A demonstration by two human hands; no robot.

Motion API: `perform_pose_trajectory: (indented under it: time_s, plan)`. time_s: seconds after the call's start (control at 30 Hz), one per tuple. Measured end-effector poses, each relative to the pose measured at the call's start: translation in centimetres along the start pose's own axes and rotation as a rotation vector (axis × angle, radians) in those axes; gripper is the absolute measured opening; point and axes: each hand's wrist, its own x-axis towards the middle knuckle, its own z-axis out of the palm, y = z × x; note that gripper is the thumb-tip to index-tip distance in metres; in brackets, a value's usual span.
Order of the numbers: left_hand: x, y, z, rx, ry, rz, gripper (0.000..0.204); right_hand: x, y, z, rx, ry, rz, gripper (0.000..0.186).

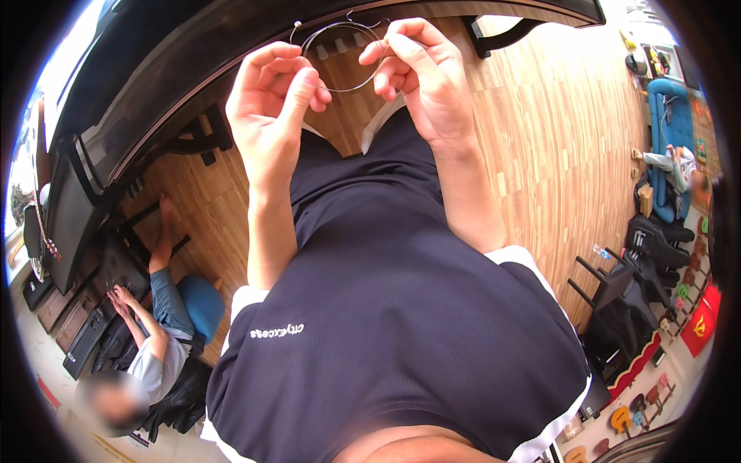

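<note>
A thin coiled metal string, looking like a guitar string, forms a loop between my two hands near the top of the view. One end carries a small ball and sticks up above my left fingers; another loose end curls at the top of the loop. My left hand pinches the loop's left side between thumb and curled fingers. On the opposite side, the thumb and fingertips of my right hand close on the coil. Both hands are raised in front of a dark glossy piano-like body.
At the left, another person sits on a blue seat, hands together, beside long dark cases. Wood flooring spreads to the right, toward a blue sofa with someone on it, and black chairs.
</note>
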Motion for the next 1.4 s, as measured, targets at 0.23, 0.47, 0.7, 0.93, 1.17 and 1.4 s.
perform_pose_trajectory:
  time_s: [0.23, 0.47, 0.7, 0.93, 1.17, 1.4]
  plan:
    - [0.4, -0.5, -0.6, -0.241, 0.003, -0.198, 0.01, 0.0, 0.3, -0.2, 0.0, -0.009, -0.047, 0.013]
    - [0.7, -1.2, -1.5, -0.363, 0.033, -0.256, 0.008, -0.1, 0.4, 0.1, -0.055, 0.016, -0.124, 0.012]
    - [0.7, -1.7, -1.1, -0.322, 0.024, -0.177, 0.006, -0.1, 0.4, 0.2, -0.028, 0.053, -0.076, 0.01]
    - [0.4, -1.7, -0.8, -0.115, -0.062, -0.103, 0.009, -0.4, -0.4, -0.2, -0.052, -0.148, 0.148, 0.005]
    - [0.4, -1.4, -0.3, -0.107, -0.08, -0.144, 0.005, -0.2, -1.5, -0.9, -0.104, -0.413, 0.332, 0.011]
    - [0.1, -1.8, 0.0, -0.074, -0.134, -0.196, 0.007, 0.4, -0.9, -1.8, -0.063, -0.717, 0.319, 0.018]
